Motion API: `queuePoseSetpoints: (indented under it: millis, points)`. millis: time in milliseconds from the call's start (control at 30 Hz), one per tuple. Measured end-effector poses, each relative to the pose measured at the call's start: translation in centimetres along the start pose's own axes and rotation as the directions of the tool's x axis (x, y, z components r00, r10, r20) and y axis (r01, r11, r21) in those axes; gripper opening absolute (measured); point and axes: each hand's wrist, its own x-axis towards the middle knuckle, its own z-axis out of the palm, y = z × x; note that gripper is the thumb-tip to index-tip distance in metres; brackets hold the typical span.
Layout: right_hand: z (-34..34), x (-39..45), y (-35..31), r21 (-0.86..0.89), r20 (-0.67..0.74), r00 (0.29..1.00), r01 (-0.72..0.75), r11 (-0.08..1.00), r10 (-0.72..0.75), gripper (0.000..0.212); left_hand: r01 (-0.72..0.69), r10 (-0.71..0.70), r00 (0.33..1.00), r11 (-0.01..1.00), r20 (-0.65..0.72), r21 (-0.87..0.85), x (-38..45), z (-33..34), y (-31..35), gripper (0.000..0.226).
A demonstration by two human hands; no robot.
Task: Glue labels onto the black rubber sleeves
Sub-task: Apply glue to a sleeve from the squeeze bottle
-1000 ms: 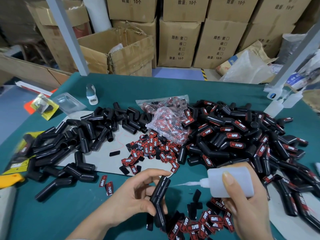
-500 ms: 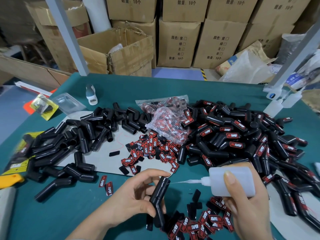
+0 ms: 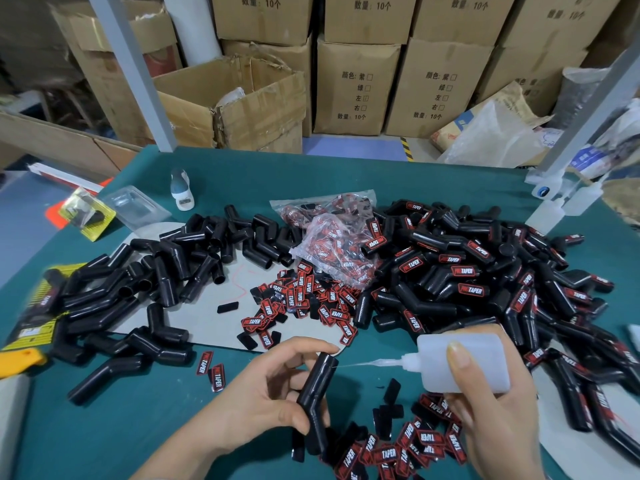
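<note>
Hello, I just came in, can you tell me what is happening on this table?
A person is gluing labels onto black rubber sleeves. The left hand holds one bent sleeve upright, and the right hand holds a white glue bottle with its thin nozzle aimed at the sleeve's top end. Unlabelled sleeves are piled on the left, labelled ones on the right, with loose red labels between.

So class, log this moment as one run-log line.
step: gluing | left hand: holds bent black sleeve | right hand: holds glue bottle, nozzle at sleeve top | label: not yet on
</note>
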Motion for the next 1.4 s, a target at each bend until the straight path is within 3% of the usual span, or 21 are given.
queuePoseSetpoints:
  millis: [1400]
  points:
    - [0.34, -0.02, -0.54, 0.026, 0.023, 1.000, 0.010, 1.000, -0.010, 0.068, 0.052, -0.051, 0.999, 0.995, -0.011, 0.089, 0.05, -0.41, -0.53, 0.072]
